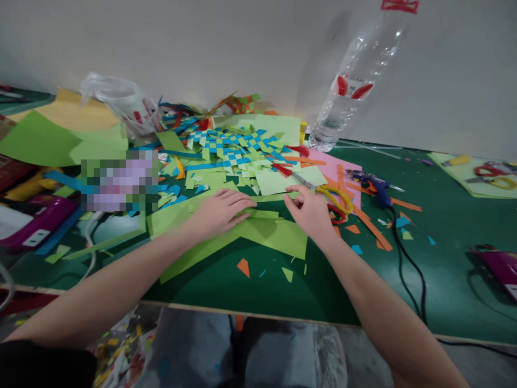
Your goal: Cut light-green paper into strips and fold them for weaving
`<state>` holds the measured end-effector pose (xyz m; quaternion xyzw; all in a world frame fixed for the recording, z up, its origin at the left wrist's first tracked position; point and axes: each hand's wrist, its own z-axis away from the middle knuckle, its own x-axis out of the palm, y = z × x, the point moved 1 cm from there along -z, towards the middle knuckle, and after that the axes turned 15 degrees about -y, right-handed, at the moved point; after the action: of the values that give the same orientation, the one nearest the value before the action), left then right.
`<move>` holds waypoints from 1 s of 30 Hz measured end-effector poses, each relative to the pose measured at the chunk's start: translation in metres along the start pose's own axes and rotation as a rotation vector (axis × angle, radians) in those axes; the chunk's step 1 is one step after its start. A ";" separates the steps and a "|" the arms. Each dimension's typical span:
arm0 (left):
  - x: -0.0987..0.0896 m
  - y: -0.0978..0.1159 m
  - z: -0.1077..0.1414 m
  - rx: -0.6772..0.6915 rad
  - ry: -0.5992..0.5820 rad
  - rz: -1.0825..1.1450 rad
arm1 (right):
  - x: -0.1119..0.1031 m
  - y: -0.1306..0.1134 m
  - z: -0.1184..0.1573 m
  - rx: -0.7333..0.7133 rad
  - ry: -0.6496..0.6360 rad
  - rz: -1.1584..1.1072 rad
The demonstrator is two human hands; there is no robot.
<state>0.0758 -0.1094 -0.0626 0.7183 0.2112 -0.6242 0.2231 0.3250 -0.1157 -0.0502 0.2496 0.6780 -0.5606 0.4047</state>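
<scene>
My left hand (222,212) lies palm down on light green paper sheets (181,258), its fingers stretched toward the right over a thin green strip (262,214). Across from it, my right hand (309,211) has its thumb and index finger bent close together at the right end of another narrow green strip (272,198). Scissors with yellow and red handles (343,200) lie beside and partly behind my right hand. Beyond both hands is a heap of woven blue and green paper pieces (234,145).
A tilted plastic bottle (347,86) stands by the wall. At the right are a blue glue gun (377,188) with a black cable, orange strips (374,229) and more scissors (495,175). A bagged cup (129,108) and a purple box (44,221) are at the left.
</scene>
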 end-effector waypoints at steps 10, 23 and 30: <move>0.003 -0.014 0.006 -0.048 -0.112 0.113 | -0.023 0.033 -0.009 0.171 0.163 0.512; -0.001 -0.016 0.004 -0.053 -0.066 0.039 | -0.048 0.062 -0.001 0.474 0.004 0.556; 0.004 -0.007 -0.001 0.075 -0.137 -0.021 | -0.044 0.079 -0.006 0.312 -0.123 0.543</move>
<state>0.0729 -0.1026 -0.0665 0.6794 0.1791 -0.6819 0.2034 0.4097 -0.0851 -0.0574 0.4462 0.4668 -0.5433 0.5365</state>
